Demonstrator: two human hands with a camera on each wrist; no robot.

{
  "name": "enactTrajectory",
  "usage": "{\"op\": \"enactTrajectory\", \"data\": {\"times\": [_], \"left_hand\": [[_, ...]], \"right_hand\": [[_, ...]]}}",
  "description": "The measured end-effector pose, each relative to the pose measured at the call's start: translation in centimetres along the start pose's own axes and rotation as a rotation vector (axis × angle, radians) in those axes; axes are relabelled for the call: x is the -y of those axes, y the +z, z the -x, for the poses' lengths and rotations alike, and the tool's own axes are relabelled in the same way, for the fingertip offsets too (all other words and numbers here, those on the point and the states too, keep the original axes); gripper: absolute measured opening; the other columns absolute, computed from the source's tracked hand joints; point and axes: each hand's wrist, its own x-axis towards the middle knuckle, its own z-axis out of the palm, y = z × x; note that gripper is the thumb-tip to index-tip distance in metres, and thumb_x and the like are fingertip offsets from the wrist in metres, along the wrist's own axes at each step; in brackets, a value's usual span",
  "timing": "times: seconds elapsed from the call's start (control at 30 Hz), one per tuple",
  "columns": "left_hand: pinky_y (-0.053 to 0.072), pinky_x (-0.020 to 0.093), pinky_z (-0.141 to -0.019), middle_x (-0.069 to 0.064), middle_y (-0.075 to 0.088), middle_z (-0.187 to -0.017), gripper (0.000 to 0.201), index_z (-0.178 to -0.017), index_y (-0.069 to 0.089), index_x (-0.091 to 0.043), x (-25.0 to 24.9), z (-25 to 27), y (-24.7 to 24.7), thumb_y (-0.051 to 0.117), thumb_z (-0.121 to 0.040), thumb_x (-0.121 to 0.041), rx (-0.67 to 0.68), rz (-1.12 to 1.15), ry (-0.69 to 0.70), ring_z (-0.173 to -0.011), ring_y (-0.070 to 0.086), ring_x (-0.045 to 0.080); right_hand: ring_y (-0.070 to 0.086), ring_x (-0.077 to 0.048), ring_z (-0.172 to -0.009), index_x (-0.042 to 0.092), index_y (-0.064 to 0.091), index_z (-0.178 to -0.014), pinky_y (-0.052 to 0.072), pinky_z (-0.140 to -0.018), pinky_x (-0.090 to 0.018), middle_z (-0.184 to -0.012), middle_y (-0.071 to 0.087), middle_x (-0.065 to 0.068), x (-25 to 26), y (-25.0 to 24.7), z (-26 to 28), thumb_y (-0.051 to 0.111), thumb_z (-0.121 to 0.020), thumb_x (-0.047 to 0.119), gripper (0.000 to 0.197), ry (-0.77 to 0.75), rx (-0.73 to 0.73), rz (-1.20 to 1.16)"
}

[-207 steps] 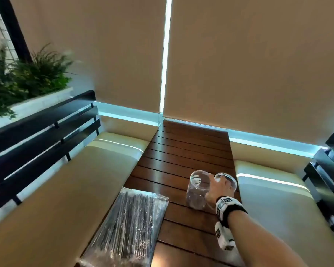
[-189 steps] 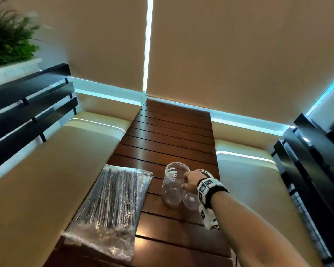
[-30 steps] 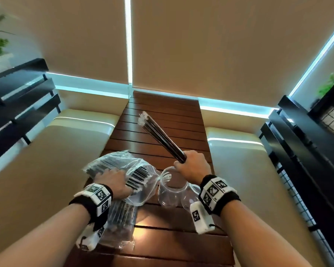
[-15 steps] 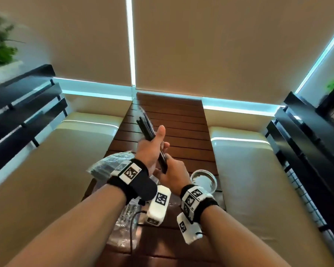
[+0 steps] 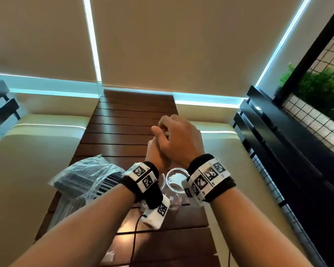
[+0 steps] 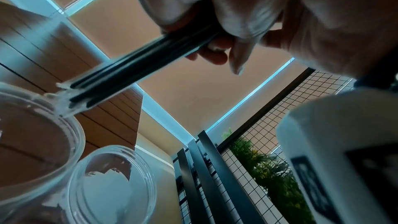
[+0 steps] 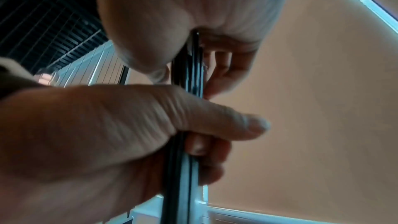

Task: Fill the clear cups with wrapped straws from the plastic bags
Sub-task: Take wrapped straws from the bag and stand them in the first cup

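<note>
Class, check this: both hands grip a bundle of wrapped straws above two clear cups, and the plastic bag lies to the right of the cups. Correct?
Not quite. The head view shows the plastic bag left of the clear cups. Both the left hand and right hand do grip the wrapped straws.

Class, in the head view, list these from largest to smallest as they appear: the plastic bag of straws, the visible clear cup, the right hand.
1. plastic bag of straws
2. right hand, nearer the camera, so enlarged
3. clear cup, partly hidden by the wrists
</note>
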Motion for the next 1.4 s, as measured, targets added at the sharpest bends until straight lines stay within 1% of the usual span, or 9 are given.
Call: {"op": "enactTrajectory", "data": {"times": [0.07,0.17,0.27,0.37,0.6,0.77,0.93,1.27,1.4], "left_hand": [[0.051,0.023,-0.051,0.001,0.064,-0.064,0.018,-0.077,0.061,-0.006,1.0,-0.7,0.3,0.054,-0.094,-0.006,0.005,-0.119,0.010,-0.059,0.058,0.007],[0.049,0.030,-0.049,-0.002,0.064,-0.060,0.012,-0.071,0.063,-0.010,1.5,-1.1,0.8,0.067,-0.080,-0.003,0.062,-0.320,0.066,-0.051,0.057,0.009],[0.053,0.027,-0.066,-0.006,0.069,-0.088,0.041,-0.101,0.061,-0.020,0.9,-1.4,0.7,0.082,-0.067,-0.017,0.193,-0.143,0.020,-0.077,0.065,0.011],[0.043,0.026,-0.096,-0.011,0.047,-0.125,0.090,-0.130,0.041,-0.029,3.2,-0.8,-1.0,0.087,-0.056,-0.047,0.248,-0.454,0.009,-0.112,0.049,0.006],[0.052,0.035,-0.080,-0.004,0.056,-0.104,0.022,-0.096,0.062,-0.027,9.8,2.6,-3.7,0.069,-0.076,-0.033,0.591,-1.117,-0.117,-0.095,0.062,0.020],[0.049,0.032,-0.084,0.002,0.064,-0.101,0.020,-0.094,0.074,-0.017,11.0,3.2,-3.5,0.056,-0.087,-0.012,0.554,-1.107,-0.002,-0.095,0.063,0.021],[0.048,0.031,-0.086,0.006,0.060,-0.106,0.024,-0.098,0.074,-0.011,12.0,2.3,-3.7,0.053,-0.089,-0.006,0.485,-1.012,-0.030,-0.096,0.062,0.024],[0.049,0.030,-0.094,0.007,0.053,-0.126,0.034,-0.124,0.061,-0.011,13.7,0.8,-3.6,0.059,-0.090,-0.017,0.370,-0.932,-0.033,-0.108,0.060,0.023],[0.051,0.032,-0.084,0.004,0.057,-0.109,0.029,-0.112,0.063,-0.018,13.1,1.8,-4.2,0.061,-0.089,-0.036,0.246,-0.906,-0.065,-0.094,0.061,0.022]], "right_hand": [[0.043,-0.012,-0.054,0.022,0.054,-0.080,0.031,-0.048,-0.022,-0.069,0.051,0.009,-0.9,0.2,0.4,0.059,-0.090,0.044,0.024,0.033,-0.091,0.085],[0.034,-0.010,-0.046,0.023,0.044,-0.070,0.021,-0.047,-0.020,-0.059,0.043,0.009,-1.5,-0.4,0.3,0.066,-0.085,0.025,0.027,0.014,-0.128,0.060],[0.039,-0.011,-0.047,0.022,0.044,-0.066,0.025,-0.047,-0.019,-0.057,0.046,0.007,-2.5,-1.8,-0.7,0.068,-0.082,0.016,0.029,0.024,-0.125,0.018],[0.045,-0.011,-0.049,0.021,0.050,-0.064,0.034,-0.047,-0.019,-0.056,0.047,0.009,-4.8,-3.9,-1.2,0.068,-0.081,0.016,0.025,0.093,-0.139,0.056],[0.043,-0.018,-0.052,0.018,0.047,-0.066,0.025,-0.048,-0.023,-0.057,0.042,0.007,-8.3,1.5,1.6,0.059,-0.084,0.016,0.022,0.210,0.113,0.113],[0.056,-0.031,-0.064,0.019,0.037,-0.072,0.040,-0.055,-0.033,-0.067,0.043,0.005,-8.9,10.9,6.9,0.052,-0.088,0.025,0.023,0.250,0.412,0.062],[0.051,-0.032,-0.064,0.019,0.034,-0.073,0.040,-0.059,-0.035,-0.067,0.041,0.005,-8.3,12.7,7.8,0.049,-0.091,0.030,0.026,0.202,0.429,-0.013],[0.054,-0.026,-0.060,0.021,0.043,-0.084,0.048,-0.054,-0.041,-0.078,0.048,0.006,-6.1,13.7,9.4,0.043,-0.098,0.041,0.025,0.117,0.357,-0.105],[0.059,-0.031,-0.072,0.019,0.046,-0.093,0.045,-0.058,-0.038,-0.092,0.051,0.001,-5.3,13.9,8.9,0.038,-0.100,0.049,0.032,0.185,0.397,-0.060]]}}
